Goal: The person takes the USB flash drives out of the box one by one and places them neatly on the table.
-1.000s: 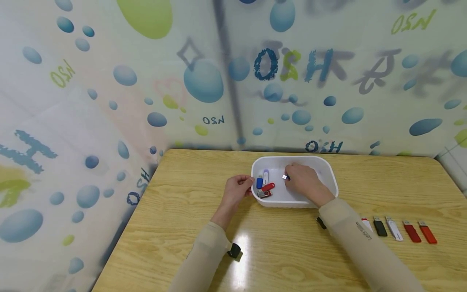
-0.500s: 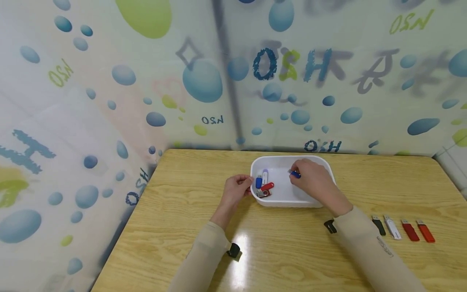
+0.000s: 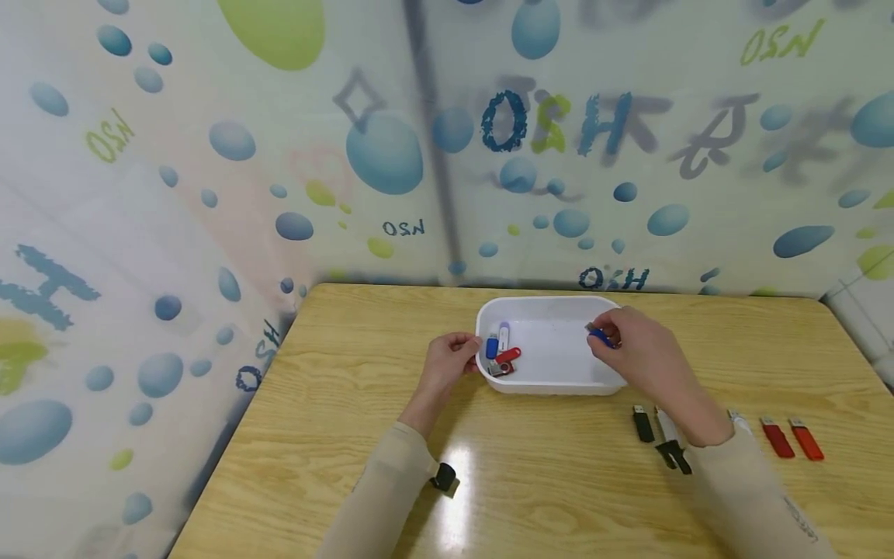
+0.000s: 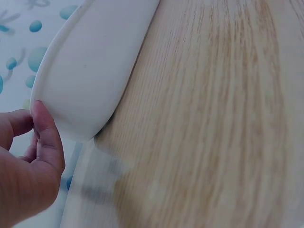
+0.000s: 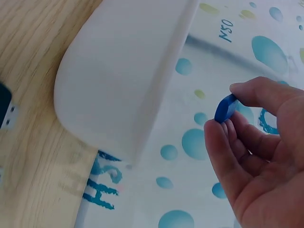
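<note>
My right hand (image 3: 639,345) pinches a blue USB stick (image 3: 600,335) between thumb and fingers, above the right end of a white plastic basin (image 3: 559,387). In the right wrist view the blue USB stick (image 5: 225,108) shows between the fingertips, higher than the basin's rim. My left hand (image 3: 448,361) pinches the basin's left rim; the left wrist view shows thumb and fingers at the rim of the basin (image 4: 90,71). Inside, at the left end, lie a blue USB stick (image 3: 492,346), a white and purple one (image 3: 504,335), a red one (image 3: 507,355) and a silver and red one (image 3: 500,369).
On the wooden table (image 3: 545,466), right of the basin, a row of USB sticks includes a black one (image 3: 643,425), a dark red one (image 3: 777,439) and a bright red one (image 3: 806,440). My right forearm covers part of the row. A patterned sheet (image 3: 391,155) hangs behind.
My right hand has lifted the blue USB stick from the basin's middle and carried it right to the basin's right end. The left hand keeps its hold on the rim.
</note>
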`<state>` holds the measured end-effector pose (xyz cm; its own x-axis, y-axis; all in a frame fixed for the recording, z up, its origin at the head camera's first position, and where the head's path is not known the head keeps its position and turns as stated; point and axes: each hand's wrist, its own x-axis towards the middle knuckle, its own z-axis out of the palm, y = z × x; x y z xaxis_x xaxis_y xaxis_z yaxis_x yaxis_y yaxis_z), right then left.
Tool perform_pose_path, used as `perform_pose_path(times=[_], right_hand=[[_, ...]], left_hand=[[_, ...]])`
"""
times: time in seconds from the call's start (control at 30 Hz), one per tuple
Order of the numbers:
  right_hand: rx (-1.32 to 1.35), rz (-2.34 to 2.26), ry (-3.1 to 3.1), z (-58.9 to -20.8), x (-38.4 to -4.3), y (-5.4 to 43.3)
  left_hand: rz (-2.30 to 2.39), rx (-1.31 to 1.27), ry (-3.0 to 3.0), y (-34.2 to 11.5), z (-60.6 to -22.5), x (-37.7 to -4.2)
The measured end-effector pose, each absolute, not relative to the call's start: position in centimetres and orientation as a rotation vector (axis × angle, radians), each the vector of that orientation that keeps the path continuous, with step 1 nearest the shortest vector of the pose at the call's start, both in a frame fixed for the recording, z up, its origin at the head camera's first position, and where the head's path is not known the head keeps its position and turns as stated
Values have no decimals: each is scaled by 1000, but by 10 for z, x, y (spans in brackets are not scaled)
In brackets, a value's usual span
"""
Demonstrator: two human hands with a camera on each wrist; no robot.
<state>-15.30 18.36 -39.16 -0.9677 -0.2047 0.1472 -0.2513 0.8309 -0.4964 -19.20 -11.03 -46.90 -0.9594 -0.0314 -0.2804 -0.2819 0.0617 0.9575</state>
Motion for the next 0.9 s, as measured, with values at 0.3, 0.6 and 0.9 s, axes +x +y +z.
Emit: perform_pose_path(times=[0.3, 0.6, 0.9], right_hand=[[255, 845, -2887, -395, -134, 210], [148, 820, -2900, -404, -118, 235], [88, 793, -2918, -412, -112, 254]], left_hand=[[2026, -312, 2133, -110, -468, -191], [2035, -327, 2135, -111, -469, -191], [2022, -310, 2161, -110, -467, -189]])
